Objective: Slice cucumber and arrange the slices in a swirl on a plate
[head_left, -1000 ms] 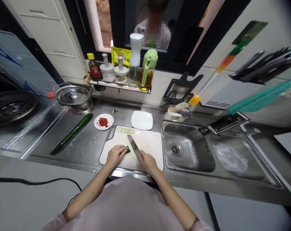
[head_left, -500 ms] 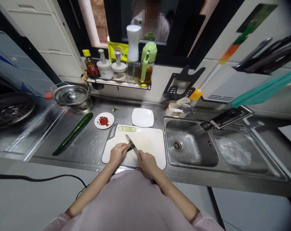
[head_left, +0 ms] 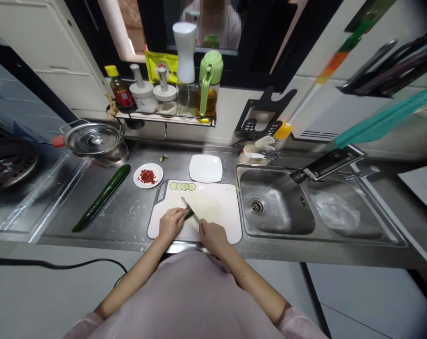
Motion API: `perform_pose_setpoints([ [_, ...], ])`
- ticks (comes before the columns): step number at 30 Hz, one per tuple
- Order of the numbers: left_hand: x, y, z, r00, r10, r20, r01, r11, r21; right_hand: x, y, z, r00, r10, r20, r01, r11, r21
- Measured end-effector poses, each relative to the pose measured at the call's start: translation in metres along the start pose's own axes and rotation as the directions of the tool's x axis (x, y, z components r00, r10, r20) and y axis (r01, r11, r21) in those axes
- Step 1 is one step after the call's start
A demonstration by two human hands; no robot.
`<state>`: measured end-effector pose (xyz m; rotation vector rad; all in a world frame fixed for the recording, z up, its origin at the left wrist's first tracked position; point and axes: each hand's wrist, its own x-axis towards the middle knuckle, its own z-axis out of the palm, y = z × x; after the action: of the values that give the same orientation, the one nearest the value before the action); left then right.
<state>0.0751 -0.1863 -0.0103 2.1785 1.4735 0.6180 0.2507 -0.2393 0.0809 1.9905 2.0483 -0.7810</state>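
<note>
On the white cutting board [head_left: 216, 202], my left hand [head_left: 172, 223] is closed on a short piece of dark green cucumber [head_left: 189, 214], most of it hidden by the fingers. My right hand [head_left: 213, 238] grips the handle of a knife [head_left: 190, 210], whose blade slants up and left across the cucumber piece. Whether the edge is in the flesh cannot be made out. A row of several pale cucumber slices [head_left: 182, 186] lies along the board's upper left edge. A whole cucumber [head_left: 102, 198] rests on the steel counter to the left.
Behind the board are a plate of chopped red pieces [head_left: 148, 176], a white square dish [head_left: 205, 168] and green scraps [head_left: 163, 157]. The sink [head_left: 277, 202] with its tap [head_left: 329, 165] adjoins on the right. A lidded pot [head_left: 96, 141] stands at left, below a condiment rack [head_left: 167, 117].
The camera view has shifted slightly, so the scene sits a little further left and up. The knife blade leans a bit more over the cucumber piece; both hands keep their grips.
</note>
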Motion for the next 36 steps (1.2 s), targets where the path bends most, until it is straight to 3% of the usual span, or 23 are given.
perform_pose_setpoints([
  [11,0.000,-0.001,-0.002,0.999,-0.007,0.035,0.007,1.000,0.010,0.001,-0.011,0.014,1.000,0.016,0.026,-0.015,0.998,-0.058],
  [15,0.000,-0.003,-0.002,1.000,0.027,0.003,-0.027,1.000,0.004,0.000,-0.012,0.016,1.000,0.018,0.019,-0.017,0.998,-0.066],
  [21,0.001,-0.008,0.000,0.990,0.122,-0.068,-0.122,0.992,-0.002,0.000,-0.013,0.016,1.000,0.018,0.014,-0.017,0.998,-0.058],
  [36,0.002,-0.012,0.002,0.988,0.139,-0.073,-0.137,0.990,0.025,0.002,-0.012,0.009,0.999,0.004,0.038,-0.004,1.000,-0.007],
])
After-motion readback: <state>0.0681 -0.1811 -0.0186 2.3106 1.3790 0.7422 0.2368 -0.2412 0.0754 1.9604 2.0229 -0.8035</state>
